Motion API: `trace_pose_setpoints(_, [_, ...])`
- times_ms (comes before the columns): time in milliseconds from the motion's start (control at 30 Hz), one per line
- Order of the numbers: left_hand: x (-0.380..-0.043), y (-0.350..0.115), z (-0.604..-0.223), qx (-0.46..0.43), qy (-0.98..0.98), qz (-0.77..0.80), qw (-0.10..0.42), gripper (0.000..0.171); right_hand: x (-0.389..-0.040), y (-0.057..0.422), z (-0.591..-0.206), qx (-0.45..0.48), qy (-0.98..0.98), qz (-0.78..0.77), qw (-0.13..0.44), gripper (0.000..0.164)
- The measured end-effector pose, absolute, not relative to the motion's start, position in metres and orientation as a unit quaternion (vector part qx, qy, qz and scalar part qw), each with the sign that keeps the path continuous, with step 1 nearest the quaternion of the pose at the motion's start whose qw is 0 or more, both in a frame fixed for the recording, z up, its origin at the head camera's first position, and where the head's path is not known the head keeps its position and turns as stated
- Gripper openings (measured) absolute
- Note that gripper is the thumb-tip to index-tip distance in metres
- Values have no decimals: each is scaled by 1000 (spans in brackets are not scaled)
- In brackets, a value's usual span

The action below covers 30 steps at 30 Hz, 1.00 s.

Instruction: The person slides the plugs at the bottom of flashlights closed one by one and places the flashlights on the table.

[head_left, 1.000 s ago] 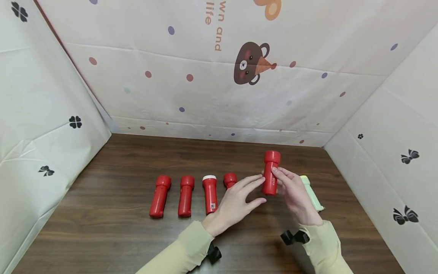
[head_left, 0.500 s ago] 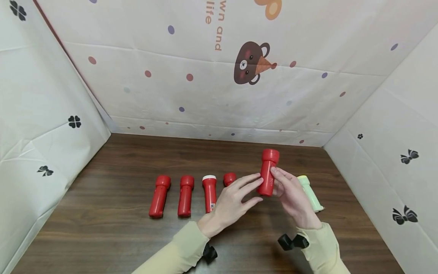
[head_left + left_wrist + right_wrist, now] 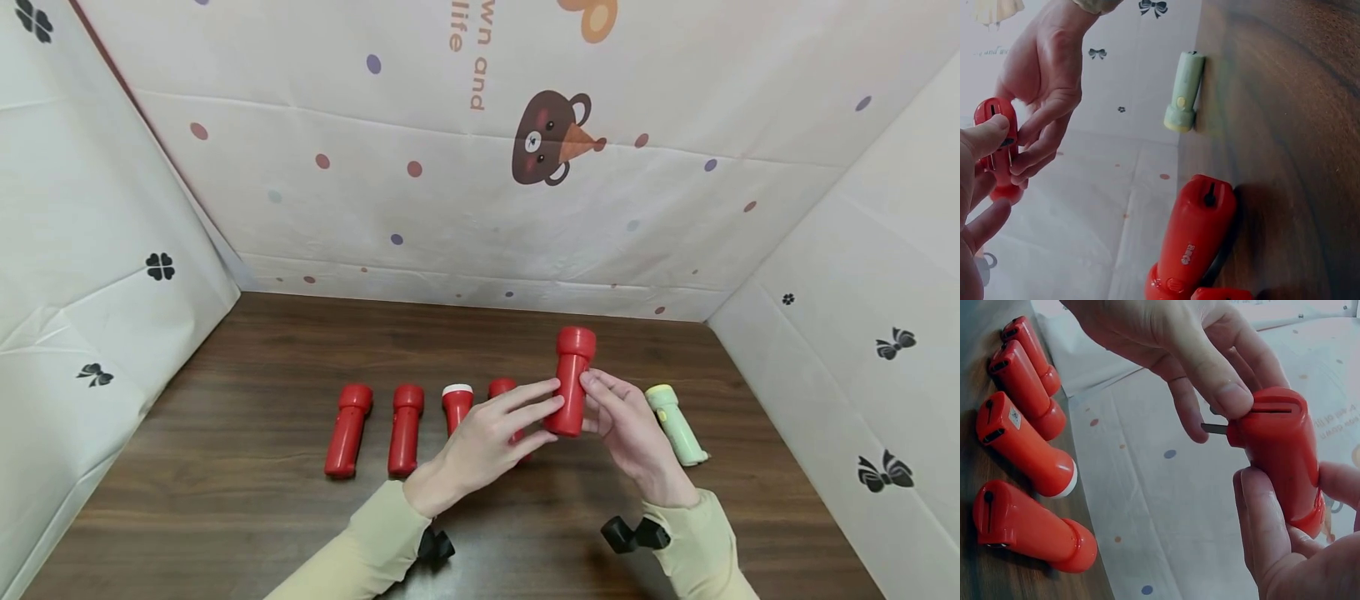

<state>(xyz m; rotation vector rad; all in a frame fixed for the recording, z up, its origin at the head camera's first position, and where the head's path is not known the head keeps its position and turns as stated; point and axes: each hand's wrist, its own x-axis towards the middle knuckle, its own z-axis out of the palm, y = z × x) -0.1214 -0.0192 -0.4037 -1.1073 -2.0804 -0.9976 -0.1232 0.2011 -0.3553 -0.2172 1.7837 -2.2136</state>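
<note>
Both hands have drifted left over the desk (image 3: 225,517) during the last second, carrying the red flashlight (image 3: 572,385) away from the green flashlight (image 3: 677,427) near the right edge, which shows more fully now; I judge that the work is on the base end and goes on in mid-air. The red one is held above the desk's right half, head end pointing toward the far edge. The right hand (image 3: 633,437) grips its body between thumb and fingers; the left hand (image 3: 480,442) lightly pinches the base end. Its shell is glossy red, wider at the head, with a dark slot (image 3: 1272,411) in the base and a metal prong (image 3: 1214,429) sticking out beside it
</note>
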Motion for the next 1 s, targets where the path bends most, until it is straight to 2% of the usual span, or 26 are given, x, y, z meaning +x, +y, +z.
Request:
trace_pose_setpoints(600, [-121, -34, -394, -436, -784, -386, 216, 55, -125, 199, -361, -121, 579, -788, 173, 30])
trace_pose_setpoints(1000, [-119, -38, -388, -428, -791, -378, 221, 56, -122, 193, -363, -114, 580, -790, 161, 30])
